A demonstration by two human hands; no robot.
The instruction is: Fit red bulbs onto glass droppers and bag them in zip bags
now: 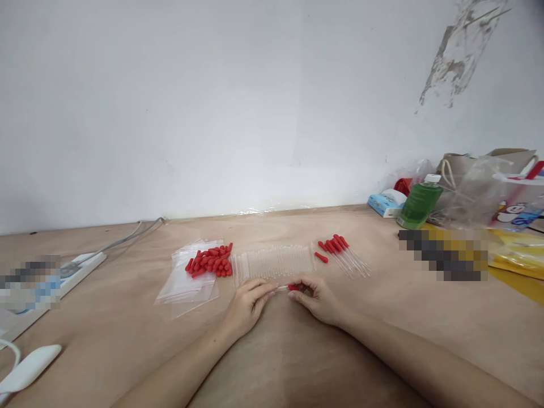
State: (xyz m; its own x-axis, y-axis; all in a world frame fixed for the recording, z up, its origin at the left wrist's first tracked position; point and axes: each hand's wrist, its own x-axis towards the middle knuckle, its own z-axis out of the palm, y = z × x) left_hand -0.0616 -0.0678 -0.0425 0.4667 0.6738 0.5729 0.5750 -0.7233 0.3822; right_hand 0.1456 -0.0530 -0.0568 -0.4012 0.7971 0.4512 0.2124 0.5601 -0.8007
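Dropper (291, 288) held near front edge of tubes (274, 262).

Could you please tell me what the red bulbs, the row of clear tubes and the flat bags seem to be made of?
Red bulbs: probably rubber, fairly matte, given their solid colour and rounded form.
Clear tubes: glass or clear plastic, smooth; see-through with pale glints, so either fits.
Flat bags: likely thin plastic film, with a translucent sheen.
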